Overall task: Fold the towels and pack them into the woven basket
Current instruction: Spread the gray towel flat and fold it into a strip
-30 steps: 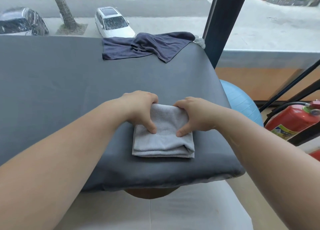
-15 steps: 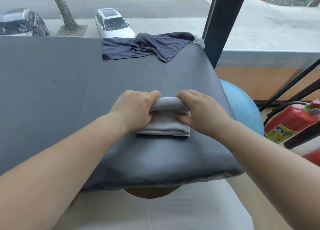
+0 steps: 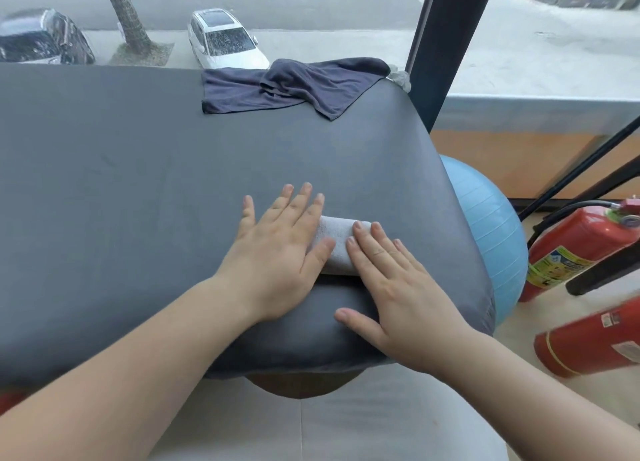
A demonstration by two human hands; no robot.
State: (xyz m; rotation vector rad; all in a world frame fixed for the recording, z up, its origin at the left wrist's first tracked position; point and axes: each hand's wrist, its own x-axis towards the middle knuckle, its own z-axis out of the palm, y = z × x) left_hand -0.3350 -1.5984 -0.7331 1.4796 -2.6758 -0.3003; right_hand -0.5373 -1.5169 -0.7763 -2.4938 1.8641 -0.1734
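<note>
The light grey towel (image 3: 335,245) is now a small, thick bundle on the near right part of the grey padded table (image 3: 138,183). A second ago it was a wider flat square, and half a second ago both hands were turning its near part over toward the far side. That fold is now closed, so only a narrow strip of cloth shows between the hands.

The left hand (image 3: 277,249) lies flat with the fingers spread and covers the left part of the bundle. The right hand (image 3: 398,287) is also flat and open, its fingertips (image 3: 360,233) on the right end. Neither hand grips anything; they only press the cloth down.

I judge that this towel is folded, or almost, and the pressing is to keep the shape. It is then ready to be carried to the woven basket, which I cannot see in this view.

At the far edge of the table the dark blue towel (image 3: 294,86) lies crumpled and unfolded, in the same place as before, so it still waits for its turn.
</note>
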